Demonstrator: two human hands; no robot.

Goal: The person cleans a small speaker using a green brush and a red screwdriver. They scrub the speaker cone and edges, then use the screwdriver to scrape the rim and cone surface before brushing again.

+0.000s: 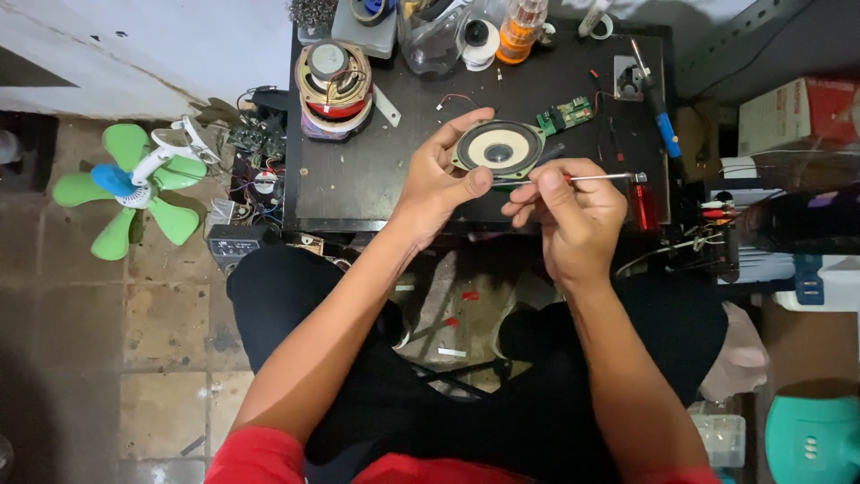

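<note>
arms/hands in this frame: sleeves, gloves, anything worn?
Both arms are bare from the hands up to short red sleeves at the bottom edge. The left hand and right hand wear no gloves. No watch, ring or wristband is visible. Dark trousers cover the legs below.

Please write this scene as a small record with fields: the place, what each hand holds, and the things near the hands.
Place: small dark table on a tiled floor, seen from above
Left hand: holds a small round speaker by its rim, cone up
Right hand: pinches a thin metal tool with red on it, lying level beside the speaker
Near the hands: green circuit board, blue-handled tool, red lighter
Table's far corner: larger speaker
Floor: green fan
</note>
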